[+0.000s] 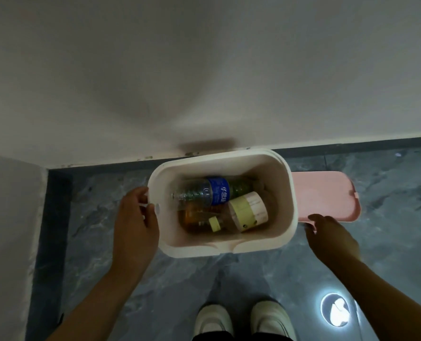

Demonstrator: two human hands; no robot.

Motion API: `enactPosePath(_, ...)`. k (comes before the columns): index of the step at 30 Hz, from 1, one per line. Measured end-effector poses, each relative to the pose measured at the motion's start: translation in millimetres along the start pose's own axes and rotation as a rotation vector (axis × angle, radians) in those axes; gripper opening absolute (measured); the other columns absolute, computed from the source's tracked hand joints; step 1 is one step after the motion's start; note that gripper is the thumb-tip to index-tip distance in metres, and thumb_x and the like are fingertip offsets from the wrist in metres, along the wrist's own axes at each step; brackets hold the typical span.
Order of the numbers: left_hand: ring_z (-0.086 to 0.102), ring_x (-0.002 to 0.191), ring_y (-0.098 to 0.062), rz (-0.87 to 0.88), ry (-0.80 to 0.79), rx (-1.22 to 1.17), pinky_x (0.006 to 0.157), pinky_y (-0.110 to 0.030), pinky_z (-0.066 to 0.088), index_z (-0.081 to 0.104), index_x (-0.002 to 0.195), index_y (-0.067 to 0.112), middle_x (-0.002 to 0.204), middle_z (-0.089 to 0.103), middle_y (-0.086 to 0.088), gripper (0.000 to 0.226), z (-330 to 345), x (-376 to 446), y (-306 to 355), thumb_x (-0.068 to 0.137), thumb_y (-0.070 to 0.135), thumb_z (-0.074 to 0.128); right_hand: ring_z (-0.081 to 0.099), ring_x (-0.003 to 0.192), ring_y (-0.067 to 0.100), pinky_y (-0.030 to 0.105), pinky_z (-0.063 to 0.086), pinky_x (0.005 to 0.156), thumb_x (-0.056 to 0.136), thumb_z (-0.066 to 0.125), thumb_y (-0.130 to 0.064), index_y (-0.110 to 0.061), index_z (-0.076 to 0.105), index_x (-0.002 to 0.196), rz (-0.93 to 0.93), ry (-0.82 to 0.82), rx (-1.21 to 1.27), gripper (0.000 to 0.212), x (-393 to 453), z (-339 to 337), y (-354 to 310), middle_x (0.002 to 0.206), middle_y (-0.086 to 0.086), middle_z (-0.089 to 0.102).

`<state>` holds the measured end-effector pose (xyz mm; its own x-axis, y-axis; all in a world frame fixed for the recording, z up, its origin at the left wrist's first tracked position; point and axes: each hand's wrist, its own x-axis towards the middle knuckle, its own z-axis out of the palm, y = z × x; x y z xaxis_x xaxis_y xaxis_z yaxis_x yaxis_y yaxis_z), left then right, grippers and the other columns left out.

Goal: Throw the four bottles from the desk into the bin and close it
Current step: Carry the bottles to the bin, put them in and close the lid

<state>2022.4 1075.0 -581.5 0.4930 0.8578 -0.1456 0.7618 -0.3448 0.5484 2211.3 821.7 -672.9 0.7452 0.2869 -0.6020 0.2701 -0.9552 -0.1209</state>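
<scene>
A white rectangular bin [285, 217] stands open on the floor against the wall. Inside lie a clear bottle with a blue label [212, 191], an amber bottle with a pale yellow cap [199, 217] and a pale bottle with a wide yellow-green lid [250, 210]. More bottles may lie beneath; I cannot tell. The pink lid [327, 195] hangs flat out to the bin's right side. My left hand [135, 217] grips the bin's left rim. My right hand [330, 233] touches the lid's near edge, fingers curled on it.
A white wall [204, 82] rises right behind the bin, and a grey panel [7, 230] stands at the left. My two white shoes [244, 318] are on the dark marbled floor just in front. A bright lamp reflection [335, 312] shines at lower right.
</scene>
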Motion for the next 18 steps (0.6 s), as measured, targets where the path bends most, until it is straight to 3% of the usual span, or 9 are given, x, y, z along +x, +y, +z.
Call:
enactPosePath(4,0.050,0.071,0.000,0.015,0.038,-0.022,0.062,-0.012,0.038,0.048,0.117,0.012,0.100,0.051,0.006,0.028,6,0,-6,0.089,0.010,0.051,0.057,0.109,0.026,0.039,0.050,0.085,0.094,0.039,-0.026,-0.023,0.050,0.128,0.023,-0.010,-0.115,0.036,25,19,3,0.121,0.006,0.057)
enactPosePath(9,0.050,0.073,0.004,0.015,0.003,-0.039,0.060,-0.010,0.036,0.043,0.105,0.028,0.084,0.045,0.026,0.023,5,2,-10,0.089,0.013,0.051,0.058,0.099,0.018,0.033,0.050,0.076,0.091,0.040,-0.020,-0.027,0.057,0.112,-0.017,-0.029,-0.341,0.027,41,33,5,0.106,-0.001,0.058)
enactPosePath(12,0.051,0.076,0.004,0.016,-0.013,-0.049,0.061,-0.009,0.035,0.041,0.103,0.030,0.085,0.045,0.027,0.023,4,2,-10,0.088,0.016,0.051,0.061,0.096,0.016,0.028,0.049,0.077,0.091,0.044,-0.019,-0.023,0.052,0.096,-0.007,-0.043,-0.363,0.010,44,40,6,0.103,-0.002,0.061)
enactPosePath(16,0.051,0.078,0.003,-0.013,-0.013,-0.068,0.064,-0.010,0.037,0.045,0.112,0.024,0.092,0.051,0.013,0.025,6,3,-12,0.089,0.015,0.050,0.063,0.101,0.018,0.027,0.050,0.080,0.093,0.044,-0.021,-0.020,0.056,0.107,-0.058,-0.033,-0.372,0.018,51,43,7,0.111,0.000,0.063)
enactPosePath(18,0.051,0.077,0.003,-0.006,-0.010,-0.067,0.063,-0.010,0.036,0.043,0.110,0.027,0.089,0.049,0.018,0.025,6,3,-12,0.089,0.015,0.050,0.064,0.101,0.018,0.027,0.052,0.082,0.094,0.043,-0.023,-0.020,0.058,0.110,-0.086,-0.036,-0.384,0.023,54,45,8,0.112,0.000,0.065)
